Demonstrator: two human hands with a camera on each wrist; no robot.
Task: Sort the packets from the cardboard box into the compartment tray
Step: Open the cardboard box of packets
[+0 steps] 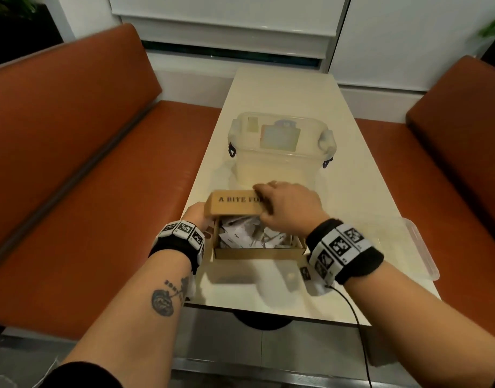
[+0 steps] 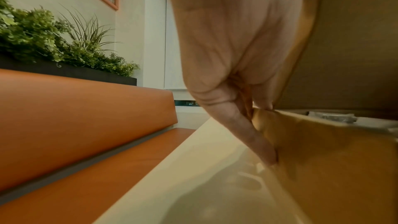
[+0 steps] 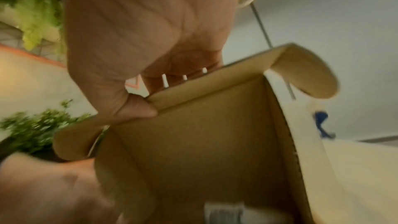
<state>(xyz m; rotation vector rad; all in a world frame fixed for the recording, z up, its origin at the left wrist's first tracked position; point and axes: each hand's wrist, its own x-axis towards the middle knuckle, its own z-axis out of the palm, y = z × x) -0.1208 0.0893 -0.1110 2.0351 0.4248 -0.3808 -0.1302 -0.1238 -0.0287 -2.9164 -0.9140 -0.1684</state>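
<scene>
A brown cardboard box (image 1: 257, 253) sits near the front of the cream table. Its printed lid (image 1: 232, 205) is half raised. My right hand (image 1: 285, 208) grips the lid's free edge, with the fingers over the top and the thumb (image 3: 137, 108) tucked under the flap (image 3: 204, 125). My left hand (image 1: 196, 217) is at the box's left side, and its straight fingers (image 2: 258, 144) press flat against the side wall (image 2: 323, 159). Several white packets (image 1: 246, 233) lie jumbled inside the box. A clear plastic tub (image 1: 280, 147) with clip latches stands just behind the box, with a few items inside.
A translucent plastic lid (image 1: 420, 247) lies at the table's right edge. Orange benches (image 1: 73, 163) flank the narrow table (image 1: 282, 88) on both sides. A black cable (image 1: 352, 312) hangs from my right wrist. Plants (image 2: 43, 40) stand behind the left bench.
</scene>
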